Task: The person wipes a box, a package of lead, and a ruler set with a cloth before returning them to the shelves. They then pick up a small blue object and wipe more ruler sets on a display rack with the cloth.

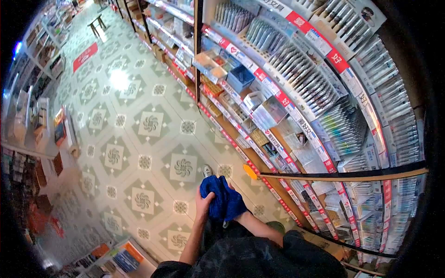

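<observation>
A crumpled dark blue cloth (220,197) is held in front of my body, above the patterned floor. On its left side my left hand (203,202) grips it, with the thumb lying over the fabric. My right hand (237,209) is at the cloth's right side, mostly covered by the folds, so most of its fingers are hidden. The cloth hangs between both hands.
Shelves of pens (301,74) with red and white label strips curve along the right. A blue bin (240,78) sits on a lower shelf. More shelving (37,55) lines the left. A stool (96,24) and red floor mat (85,56) are farther up the aisle.
</observation>
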`<state>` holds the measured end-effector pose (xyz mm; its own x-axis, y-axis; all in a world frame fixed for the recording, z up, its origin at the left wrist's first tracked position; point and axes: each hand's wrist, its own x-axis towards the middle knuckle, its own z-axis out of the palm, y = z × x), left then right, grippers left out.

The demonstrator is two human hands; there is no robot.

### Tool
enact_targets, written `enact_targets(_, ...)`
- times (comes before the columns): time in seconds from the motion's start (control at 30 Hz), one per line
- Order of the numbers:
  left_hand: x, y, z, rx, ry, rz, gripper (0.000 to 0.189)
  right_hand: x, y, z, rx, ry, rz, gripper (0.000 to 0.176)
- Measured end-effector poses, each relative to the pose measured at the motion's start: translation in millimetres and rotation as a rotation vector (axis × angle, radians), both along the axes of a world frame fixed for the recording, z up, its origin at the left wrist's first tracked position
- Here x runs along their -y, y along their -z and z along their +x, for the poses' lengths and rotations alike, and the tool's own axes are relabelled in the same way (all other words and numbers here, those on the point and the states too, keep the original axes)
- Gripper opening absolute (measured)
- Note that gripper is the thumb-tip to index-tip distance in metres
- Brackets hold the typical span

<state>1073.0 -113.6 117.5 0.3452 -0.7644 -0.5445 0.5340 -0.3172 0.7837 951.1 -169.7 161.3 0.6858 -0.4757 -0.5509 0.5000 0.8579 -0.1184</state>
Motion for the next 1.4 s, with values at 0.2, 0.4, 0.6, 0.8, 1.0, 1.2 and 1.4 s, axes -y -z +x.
enact_targets(0.2, 86.4, -71.3, 45.1, 0.296, 0.559, 0.124, 0.060, 51.6, 35.9, 12.7, -0.051, -0.087, 0.094, 0.047)
enact_targets(0.4, 154.3, -66.7, 97.0, 0.984, 0.906, -0.201, 0.051, 108.5, 65.5, 41.5, 0.061, -0.068, 0.122, 0.050)
enact_targets(0.6, 170.0, -72.7, 161.4, 0.428, 0.569, -0.090, 0.042, 184.8, 15.0, 114.2, 0.162, -0.019, -0.037, 0.033)
enact_targets(0.8, 134.7, -27.7, 257.5, 0.530, 0.758, 0.016, 0.036, 213.6, 12.5, 163.0, 0.066, 0.204, -0.191, 0.022)
enact_targets(1.0, 137.7, -12.2, 371.1, 0.375, 0.965, 0.024, 0.035, 182.1, 6.0, 206.9, -0.142, 0.563, -0.274, 0.025)
enact_targets(1.2, 199.8, -20.5, 461.1, 0.575, 0.874, -0.061, 0.033, 148.4, 3.8, 246.5, 0.071, 0.659, -0.183, 0.030)
enact_targets(1.4, 247.2, -43.3, 476.4, 0.354, 0.678, -0.125, 0.027, 155.5, -47.2, 289.5, -0.093, 0.757, -0.155, 0.027)
